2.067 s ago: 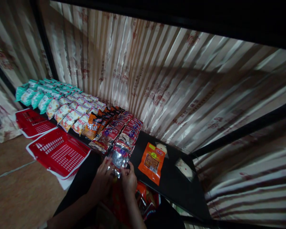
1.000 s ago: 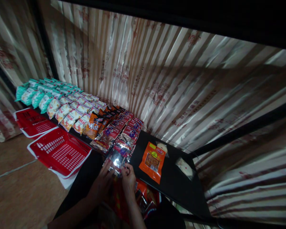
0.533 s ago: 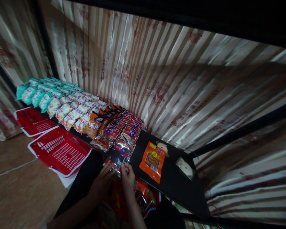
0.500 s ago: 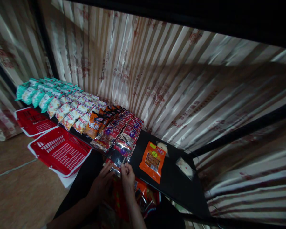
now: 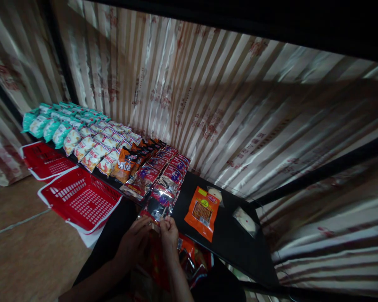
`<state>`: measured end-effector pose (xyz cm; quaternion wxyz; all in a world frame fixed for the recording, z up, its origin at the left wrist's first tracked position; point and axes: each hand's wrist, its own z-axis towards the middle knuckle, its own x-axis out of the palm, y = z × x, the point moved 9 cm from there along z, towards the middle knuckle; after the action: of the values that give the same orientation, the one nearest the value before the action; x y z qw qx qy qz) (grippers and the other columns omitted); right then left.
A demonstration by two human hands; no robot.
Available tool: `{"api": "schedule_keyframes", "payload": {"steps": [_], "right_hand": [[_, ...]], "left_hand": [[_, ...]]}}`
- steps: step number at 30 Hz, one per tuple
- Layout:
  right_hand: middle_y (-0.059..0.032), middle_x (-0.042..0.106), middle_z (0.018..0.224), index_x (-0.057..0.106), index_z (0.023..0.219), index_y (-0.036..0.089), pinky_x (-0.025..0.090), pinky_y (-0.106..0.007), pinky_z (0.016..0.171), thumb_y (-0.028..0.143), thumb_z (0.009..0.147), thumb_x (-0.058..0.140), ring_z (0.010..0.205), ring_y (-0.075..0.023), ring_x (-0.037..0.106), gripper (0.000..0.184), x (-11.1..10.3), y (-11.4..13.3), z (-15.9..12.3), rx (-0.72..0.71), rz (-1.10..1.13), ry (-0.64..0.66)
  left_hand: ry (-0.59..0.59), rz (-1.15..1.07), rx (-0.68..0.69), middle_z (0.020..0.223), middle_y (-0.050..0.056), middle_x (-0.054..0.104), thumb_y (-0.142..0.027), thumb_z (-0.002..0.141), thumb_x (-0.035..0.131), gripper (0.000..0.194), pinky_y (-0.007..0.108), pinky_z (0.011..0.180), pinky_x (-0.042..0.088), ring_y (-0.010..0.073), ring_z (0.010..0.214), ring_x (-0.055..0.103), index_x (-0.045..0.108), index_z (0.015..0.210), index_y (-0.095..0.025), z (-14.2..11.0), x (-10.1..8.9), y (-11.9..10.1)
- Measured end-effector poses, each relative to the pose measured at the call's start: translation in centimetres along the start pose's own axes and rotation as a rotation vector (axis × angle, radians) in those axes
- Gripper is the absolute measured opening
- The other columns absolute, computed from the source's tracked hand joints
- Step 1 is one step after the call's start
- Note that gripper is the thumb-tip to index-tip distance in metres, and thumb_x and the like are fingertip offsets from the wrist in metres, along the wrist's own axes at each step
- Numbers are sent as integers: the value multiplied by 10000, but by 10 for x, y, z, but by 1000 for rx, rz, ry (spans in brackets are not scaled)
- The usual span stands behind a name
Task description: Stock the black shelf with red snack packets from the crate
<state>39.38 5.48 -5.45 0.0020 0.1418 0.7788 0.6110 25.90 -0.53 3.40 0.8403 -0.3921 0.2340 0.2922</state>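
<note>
A dark, shiny snack packet with red edges (image 5: 155,209) lies at the front end of a row of red-and-silver snack packets (image 5: 170,176) on the black shelf. Its near edge is pinched at the right corner by my right hand (image 5: 169,231). On the left corner the fingers of my left hand (image 5: 139,233) are closed, their tips partly hidden in shadow. To the right, an orange snack packet with a clear window (image 5: 203,212) lies flat on the shelf.
Orange-and-black bags (image 5: 124,164), white bags (image 5: 96,156) and green bags (image 5: 52,128) stand in rows leftward. Two red baskets (image 5: 82,199) are on the floor side. Two small clear packs with white contents (image 5: 245,221) lie right. More packets (image 5: 189,256) sit below my hands.
The dark packet has moved slightly away from me and now lies flatter against the row. Both hands have followed with small shifts, still at its near edge.
</note>
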Motion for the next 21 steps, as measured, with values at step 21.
{"api": "schedule_keyframes", "payload": {"steps": [21], "right_hand": [[25, 627, 589, 547, 818, 185, 419, -208, 442, 514, 558, 703, 461, -108, 554, 448, 2, 0, -6, 33, 84, 45]], "left_hand": [[249, 265, -7, 1308, 110, 498, -240, 882, 388, 353, 486, 1061, 253, 259, 1284, 343, 535, 1188, -142, 107, 67, 21]]}}
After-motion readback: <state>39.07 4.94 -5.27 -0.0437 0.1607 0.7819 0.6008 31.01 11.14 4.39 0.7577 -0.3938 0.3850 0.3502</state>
